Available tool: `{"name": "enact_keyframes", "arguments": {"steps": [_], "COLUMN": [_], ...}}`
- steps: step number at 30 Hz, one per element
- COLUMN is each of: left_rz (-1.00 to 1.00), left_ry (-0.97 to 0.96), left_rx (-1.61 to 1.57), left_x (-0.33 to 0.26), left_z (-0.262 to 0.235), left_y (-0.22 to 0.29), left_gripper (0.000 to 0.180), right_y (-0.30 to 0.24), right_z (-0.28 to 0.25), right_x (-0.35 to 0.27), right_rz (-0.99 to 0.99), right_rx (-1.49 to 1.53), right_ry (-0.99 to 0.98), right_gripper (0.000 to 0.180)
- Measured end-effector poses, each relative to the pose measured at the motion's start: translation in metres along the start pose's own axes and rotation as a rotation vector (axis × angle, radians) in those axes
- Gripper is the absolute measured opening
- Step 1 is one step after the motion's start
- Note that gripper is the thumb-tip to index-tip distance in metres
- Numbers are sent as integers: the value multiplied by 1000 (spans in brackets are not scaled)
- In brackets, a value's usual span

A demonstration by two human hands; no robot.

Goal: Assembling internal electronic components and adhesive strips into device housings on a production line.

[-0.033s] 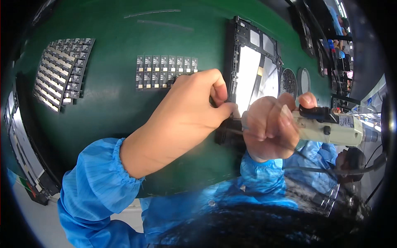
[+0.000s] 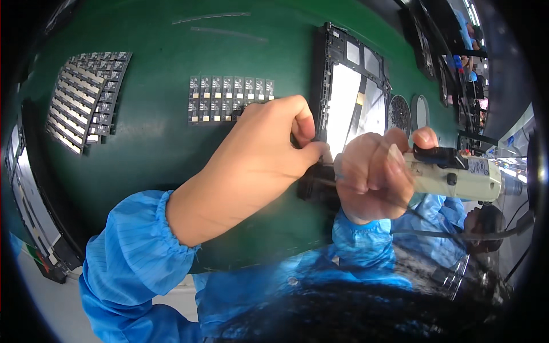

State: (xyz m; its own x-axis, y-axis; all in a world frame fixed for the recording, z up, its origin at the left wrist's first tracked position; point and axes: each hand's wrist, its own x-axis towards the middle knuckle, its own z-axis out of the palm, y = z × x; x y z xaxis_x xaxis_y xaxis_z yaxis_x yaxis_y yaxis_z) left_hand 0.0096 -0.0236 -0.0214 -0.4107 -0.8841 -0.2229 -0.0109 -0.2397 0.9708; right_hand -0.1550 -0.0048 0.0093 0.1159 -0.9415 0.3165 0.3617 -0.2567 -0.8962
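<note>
My left hand [image 2: 251, 148] reaches across the green table with thumb and fingers drawn together at the lower left edge of a black device frame [image 2: 321, 86]. Whatever lies between those fingertips is too hidden to make out. The frame carries white and silvery panels [image 2: 343, 94]. My right hand [image 2: 374, 177], partly see-through in the picture, is closed around a cream electric screwdriver [image 2: 452, 180] with a black lever. The screwdriver lies roughly level, its cable end to the right. Its tip is hidden by the hands, near the frame's lower end.
Beyond my left wrist lies a sheet of small black-and-white parts [image 2: 229, 97]. More such sheets [image 2: 80, 103] are stacked at the left. A round dish of tiny dark pieces [image 2: 398, 114] sits beside the frame, next to another round dish [image 2: 421, 111]. Another panelled frame [image 2: 34, 200] stands at far left.
</note>
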Motion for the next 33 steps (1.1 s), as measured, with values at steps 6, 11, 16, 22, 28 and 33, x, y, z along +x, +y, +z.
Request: {"name": "enact_keyframes", "arguments": {"steps": [6,11,16,22,28,33], "left_rz": [11,17,26,106,66,197], "left_ry": [22,25,84,66,24,-13], "left_rx": [-6,11,-18,-15,-148,-15], "left_x": [-2,-1,1,4,1,4], "left_z": [2,2,6,5,6,1], "left_y": [-2,-4,-5,-15,-5,-21], "left_gripper": [17,18,19,21,16,13], "right_y": [1,1,0,1,-3,-20], "right_z": [1,3,-1,0,15,25], "right_x": [-3,-3,-2,-2,-6,-6], "right_rz": [27,44,66,25,146,297], "right_rx": [-57,-118,-239,-447,-115,-107], "right_ry": [78,60,157,-34,126,170], "right_gripper": [37,33,29,31,8,12]}}
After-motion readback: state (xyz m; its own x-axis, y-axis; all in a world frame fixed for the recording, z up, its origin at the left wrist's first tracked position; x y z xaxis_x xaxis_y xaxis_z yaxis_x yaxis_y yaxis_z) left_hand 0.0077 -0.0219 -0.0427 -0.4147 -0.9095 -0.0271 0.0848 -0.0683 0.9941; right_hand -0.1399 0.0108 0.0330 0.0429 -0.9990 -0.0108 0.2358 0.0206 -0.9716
